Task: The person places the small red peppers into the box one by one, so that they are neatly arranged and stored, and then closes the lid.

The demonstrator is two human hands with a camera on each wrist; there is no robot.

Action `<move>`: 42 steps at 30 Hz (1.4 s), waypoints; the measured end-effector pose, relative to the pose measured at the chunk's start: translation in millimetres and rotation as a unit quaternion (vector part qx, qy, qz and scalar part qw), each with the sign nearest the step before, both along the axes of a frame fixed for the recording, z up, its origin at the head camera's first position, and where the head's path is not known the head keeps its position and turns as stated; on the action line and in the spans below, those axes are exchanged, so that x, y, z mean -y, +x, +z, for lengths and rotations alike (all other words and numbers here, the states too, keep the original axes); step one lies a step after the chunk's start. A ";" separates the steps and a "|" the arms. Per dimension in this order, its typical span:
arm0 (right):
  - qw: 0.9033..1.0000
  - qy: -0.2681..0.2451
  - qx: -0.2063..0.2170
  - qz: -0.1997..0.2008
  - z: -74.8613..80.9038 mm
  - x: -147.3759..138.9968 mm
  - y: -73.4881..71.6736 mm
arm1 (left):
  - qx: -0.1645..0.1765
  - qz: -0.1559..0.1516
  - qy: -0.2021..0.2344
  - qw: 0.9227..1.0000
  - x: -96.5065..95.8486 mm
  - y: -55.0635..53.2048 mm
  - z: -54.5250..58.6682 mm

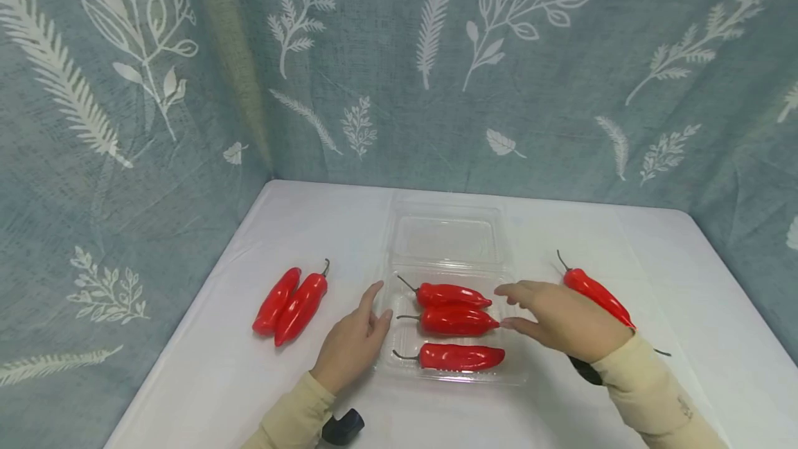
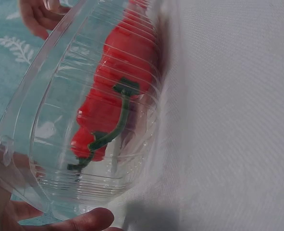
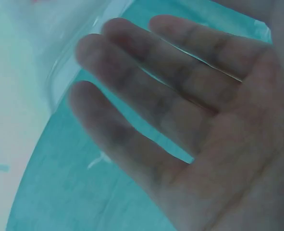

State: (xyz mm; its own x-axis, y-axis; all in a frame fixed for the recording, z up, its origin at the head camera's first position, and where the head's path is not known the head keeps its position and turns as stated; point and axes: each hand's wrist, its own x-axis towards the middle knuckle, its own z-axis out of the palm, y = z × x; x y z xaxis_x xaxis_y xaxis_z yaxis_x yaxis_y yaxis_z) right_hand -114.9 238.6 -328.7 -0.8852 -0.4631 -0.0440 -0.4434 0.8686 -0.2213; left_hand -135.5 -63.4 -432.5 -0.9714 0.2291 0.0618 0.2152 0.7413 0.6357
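Three red peppers (image 1: pixel 458 321) in clear tray (image 1: pixel 399 370), between hands (image 1: pixel 350 350) (image 1: pixel 564 316); both wide, fingers loosely extended.

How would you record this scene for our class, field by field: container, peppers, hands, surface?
Container: clear plastic container, lid open
Peppers inside: three red peppers
Peppers left: two red peppers, side by side
Peppers right: one red pepper; another stem shows nearby
Hands: left hand and right hand at container's sides, holding nothing
Surface: white table
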 end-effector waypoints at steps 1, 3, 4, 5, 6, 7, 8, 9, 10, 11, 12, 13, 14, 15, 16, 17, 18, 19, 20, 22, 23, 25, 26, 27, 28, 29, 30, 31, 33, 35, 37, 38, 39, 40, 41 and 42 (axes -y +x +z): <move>1.000 -0.005 -0.011 -0.003 1.9 -6.9 -1.0 | 0.000 0.001 0.001 1.000 0.2 -0.2 -0.3; 0.999 -0.009 -0.034 -0.014 2.5 -20.6 -2.2 | 0.005 0.002 0.003 1.000 0.5 -0.2 -1.2; 0.999 -0.015 -0.044 -0.020 1.0 -27.4 -2.7 | 0.010 0.003 0.002 1.000 0.6 -0.1 -1.9; 0.998 -0.020 -0.056 -0.026 -1.7 -33.9 -3.6 | 0.014 0.003 0.001 1.000 0.6 0.1 -2.6; 0.997 -0.022 -0.061 -0.036 -4.6 -40.1 -4.4 | 0.017 0.003 -0.002 1.000 0.6 0.3 -3.5; 0.997 -0.020 -0.063 -0.051 -8.2 -45.9 -5.3 | 0.020 0.003 -0.003 1.000 0.6 0.7 -4.2; 0.995 -0.017 -0.068 -0.064 -12.3 -51.9 -6.3 | 0.022 0.003 -0.004 1.000 0.7 1.1 -4.9; 0.994 -0.017 -0.073 -0.073 -16.8 -57.7 -7.8 | 0.022 0.001 -0.006 1.000 0.7 1.4 -5.4; 0.993 -0.016 -0.074 -0.085 -20.8 -63.3 -9.6 | 0.017 -0.001 -0.005 1.000 0.9 1.5 -5.7; 0.992 -0.016 -0.073 -0.101 -24.6 -68.6 -11.3 | 0.013 -0.003 -0.005 1.000 1.2 1.7 -5.9; 0.990 -0.018 -0.068 -0.118 -28.3 -73.7 -13.0 | 0.008 -0.005 -0.004 1.000 1.4 1.6 -5.8; 0.989 -0.023 -0.065 -0.134 -32.0 -78.8 -14.8 | 0.005 -0.007 -0.003 1.000 1.6 1.6 -5.6; 0.987 -0.028 -0.064 -0.148 -35.1 -83.5 -16.8 | 0.003 -0.008 -0.004 1.000 1.6 1.6 -5.2; 0.984 -0.033 -0.064 -0.162 -38.3 -88.0 -18.6 | 0.004 -0.010 -0.005 1.000 1.6 1.5 -5.0; 0.981 -0.037 -0.061 -0.180 -40.8 -92.2 -20.2 | 0.005 -0.010 -0.006 1.000 1.6 1.5 -4.9; 0.978 -0.041 -0.056 -0.195 -43.2 -96.2 -21.9 | 0.007 -0.010 -0.007 1.000 1.6 1.5 -4.6; 0.976 -0.042 -0.051 -0.209 -45.6 -99.6 -23.3 | 0.009 -0.010 -0.009 1.000 1.3 1.4 -4.1; 0.973 -0.039 -0.047 -0.221 -47.7 -102.8 -24.4 | 0.012 -0.010 -0.009 1.000 1.3 1.6 -3.8; 0.971 -0.035 -0.039 -0.231 -49.7 -105.7 -25.6 | 0.014 -0.010 -0.009 1.000 1.4 1.8 -3.5; 0.968 -0.025 -0.013 -0.250 -53.3 -111.0 -27.1 | 0.017 -0.012 -0.008 1.000 1.9 2.3 -3.5; 0.966 -0.021 0.002 -0.257 -54.8 -113.2 -27.5 | 0.018 -0.012 -0.008 1.000 1.9 2.6 -3.4; 0.963 -0.011 0.031 -0.266 -57.6 -116.4 -28.4 | 0.019 -0.013 -0.007 1.000 2.1 3.4 -2.8; 0.962 -0.007 0.047 -0.270 -58.4 -117.3 -29.2 | 0.019 -0.013 -0.007 1.000 2.3 3.7 -2.4; 0.960 -0.003 0.061 -0.273 -59.0 -117.7 -30.0 | 0.018 -0.012 -0.008 1.000 2.2 3.9 -2.0; 0.959 0.000 0.071 -0.276 -59.6 -118.0 -30.9 | 0.017 -0.012 -0.008 1.000 2.2 4.0 -1.5; 0.957 0.002 0.080 -0.279 -60.1 -117.7 -31.7 | 0.016 -0.012 -0.008 1.000 2.3 4.1 -0.8; 0.956 0.005 0.086 -0.280 -60.9 -117.7 -32.8 | 0.014 -0.013 -0.007 1.000 2.5 4.2 -0.2; 0.955 0.005 0.090 -0.281 -61.8 -117.5 -33.8 | 0.013 -0.012 -0.007 1.000 2.8 3.9 0.0; 0.955 0.004 0.094 -0.283 -63.8 -117.2 -35.7 | 0.010 -0.012 -0.008 1.000 3.4 3.2 0.3; 0.955 0.005 0.094 -0.282 -66.0 -116.9 -37.1 | 0.008 -0.010 -0.007 1.000 4.0 2.3 0.7; 0.955 0.008 0.091 -0.281 -67.4 -116.6 -38.5 | 0.006 -0.009 -0.007 1.000 4.5 1.4 1.1; 0.955 0.009 0.089 -0.281 -67.9 -116.3 -39.2 | 0.005 -0.008 -0.007 1.000 4.8 0.9 1.3; 0.956 0.011 0.087 -0.280 -68.1 -116.2 -40.0 | 0.004 -0.007 -0.007 1.000 5.1 0.4 1.6; 0.956 0.011 0.085 -0.279 -69.1 -116.6 -39.6 | 0.004 -0.007 -0.007 1.000 4.8 0.6 1.5; 0.957 0.012 0.084 -0.278 -69.7 -116.9 -39.4 | 0.003 -0.006 -0.008 1.000 4.6 0.7 1.4; 0.957 0.013 0.082 -0.279 -70.3 -117.3 -39.2 | 0.003 -0.006 -0.008 1.000 4.4 0.9 1.4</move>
